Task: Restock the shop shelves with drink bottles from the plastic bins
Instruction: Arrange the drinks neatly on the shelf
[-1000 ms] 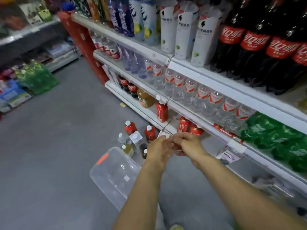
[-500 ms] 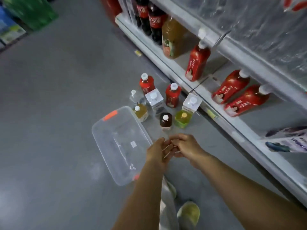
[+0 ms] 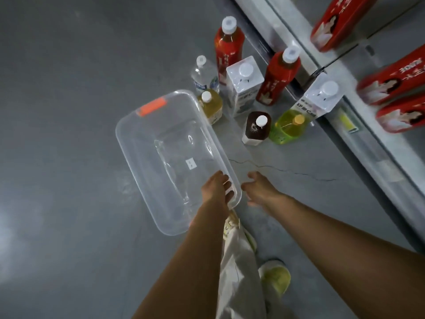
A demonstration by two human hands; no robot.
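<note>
grey concrete floor (image 3: 69, 157) fills most of the view, with a thin crack (image 3: 287, 171) just past the hands
grey metal shelf unit (image 3: 372, 157) runs diagonally down the right side. three red-labelled bottles (image 3: 395, 77) lie on their sides on its bottom shelf
clear rectangular plastic bin (image 3: 147, 125) with an orange latch sits on the floor, centre-left, nothing in it, long side angled toward the shelf
eight drinks stand upright on the floor between the bin's far end and the shelf base:
- two white square cartons (image 3: 245, 77), the right one touching the shelf edge
- two red tea bottles with white caps (image 3: 279, 74), either side of the left carton
- clear water bottle (image 3: 204, 77), behind the pale yellow bottle (image 3: 210, 107), which is just beside the bin's far right corner
- dark brown bottle (image 3: 256, 127) touching the green-yellow bottle (image 3: 288, 126), in front of the cartons

left hand (image 3: 217, 189) is at the bin's near right corner, fingers hooked over the rim
right hand (image 3: 259, 189) hovers over the floor just beside that corner, fingers loosely spread, holding nothing
pale trouser leg (image 3: 236, 261) and yellow-green shoe (image 3: 274, 277) show between the forearms
</note>
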